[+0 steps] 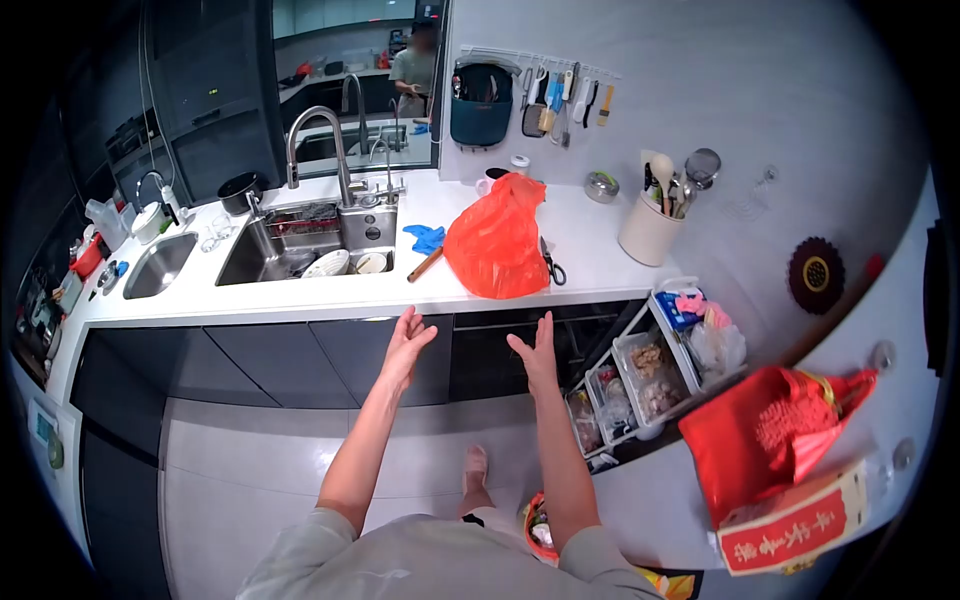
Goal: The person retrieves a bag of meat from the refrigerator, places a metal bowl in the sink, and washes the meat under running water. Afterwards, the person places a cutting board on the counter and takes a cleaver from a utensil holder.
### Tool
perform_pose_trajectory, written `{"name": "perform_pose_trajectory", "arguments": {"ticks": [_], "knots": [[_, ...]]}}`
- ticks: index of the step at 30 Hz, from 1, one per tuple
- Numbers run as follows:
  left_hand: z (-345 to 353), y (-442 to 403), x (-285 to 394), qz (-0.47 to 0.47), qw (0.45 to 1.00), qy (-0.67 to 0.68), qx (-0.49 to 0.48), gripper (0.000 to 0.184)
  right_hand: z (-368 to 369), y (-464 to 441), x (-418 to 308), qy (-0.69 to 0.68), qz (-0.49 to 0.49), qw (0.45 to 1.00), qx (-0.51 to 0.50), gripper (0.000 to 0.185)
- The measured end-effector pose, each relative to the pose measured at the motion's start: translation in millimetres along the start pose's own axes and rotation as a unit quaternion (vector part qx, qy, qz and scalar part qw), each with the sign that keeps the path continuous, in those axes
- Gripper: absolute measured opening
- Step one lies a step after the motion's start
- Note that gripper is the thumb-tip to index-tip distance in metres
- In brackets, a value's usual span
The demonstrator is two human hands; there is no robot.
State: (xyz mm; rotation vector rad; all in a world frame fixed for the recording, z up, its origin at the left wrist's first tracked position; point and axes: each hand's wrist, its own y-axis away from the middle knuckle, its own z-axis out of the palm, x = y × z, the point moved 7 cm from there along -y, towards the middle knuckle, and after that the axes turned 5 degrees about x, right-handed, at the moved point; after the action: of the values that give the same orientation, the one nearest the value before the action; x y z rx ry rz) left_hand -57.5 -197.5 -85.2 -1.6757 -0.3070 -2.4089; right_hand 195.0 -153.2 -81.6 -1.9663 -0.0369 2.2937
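Observation:
My left hand (406, 347) is raised in front of the counter's edge, fingers apart, with nothing in it. To its right, my right hand (535, 350) is held up in the same way, also empty, thumb spread from the fingers. Beyond both hands a red plastic bag (497, 240) lies on the white counter (590, 250). A brown wooden handle (425, 264) and a crumpled blue cloth or glove (425, 238) lie left of the bag. Black-handled scissors (555, 268) stick out on the bag's right side, partly hidden by it.
A sink (260, 250) with dishes is at the left. A utensil holder (648, 232) stands at the back right. Below it, a rack of bins (655, 375) juts out beside my right hand. A red bag (740, 440) and a red box (795, 530) lie at the right.

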Motion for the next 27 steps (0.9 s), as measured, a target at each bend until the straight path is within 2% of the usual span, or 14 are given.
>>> {"name": "perform_pose_trajectory", "arguments": {"ticks": [2,5,7,9,12,15,16,19,22,25,26,27], "knots": [[9,-39,3,0.040,0.997,-0.070,-0.001,0.100,6,-43,0,0.073,-0.037,0.996,-0.025,0.111],[31,-99,13,0.151,0.971,-0.186,-0.014,0.106,7,-118,16,0.191,-0.147,0.970,-0.029,0.115],[46,-138,19,0.207,0.948,-0.241,-0.019,0.117,11,-160,16,0.262,-0.215,0.940,-0.029,0.127],[64,-171,23,0.270,0.904,-0.330,-0.026,0.127,11,-194,23,0.310,-0.223,0.924,-0.019,0.132],[97,-215,27,0.301,0.806,-0.505,-0.067,0.136,23,-244,20,0.377,-0.228,0.896,-0.049,0.134],[119,-246,20,0.254,0.779,-0.562,-0.115,0.141,40,-278,18,0.390,-0.208,0.893,-0.086,0.133],[125,-255,14,0.270,0.771,-0.558,-0.146,0.143,49,-286,18,0.232,-0.188,0.943,-0.145,0.121],[143,-272,3,0.296,0.789,-0.512,-0.166,0.141,75,-308,27,0.056,-0.168,0.963,-0.204,0.089],[154,-298,-18,0.318,0.772,-0.533,-0.136,0.097,101,-313,43,0.041,-0.058,0.960,-0.269,0.055],[151,-323,-37,0.096,0.888,-0.408,-0.187,0.058,114,-311,23,0.054,-0.067,0.945,-0.317,0.036],[150,-325,-32,0.135,0.915,-0.347,-0.154,0.047,117,-308,13,0.082,-0.073,0.937,-0.331,0.036],[147,-324,-28,0.172,0.937,-0.282,-0.118,0.037,119,-309,2,0.137,-0.143,0.924,-0.328,0.038]]}}
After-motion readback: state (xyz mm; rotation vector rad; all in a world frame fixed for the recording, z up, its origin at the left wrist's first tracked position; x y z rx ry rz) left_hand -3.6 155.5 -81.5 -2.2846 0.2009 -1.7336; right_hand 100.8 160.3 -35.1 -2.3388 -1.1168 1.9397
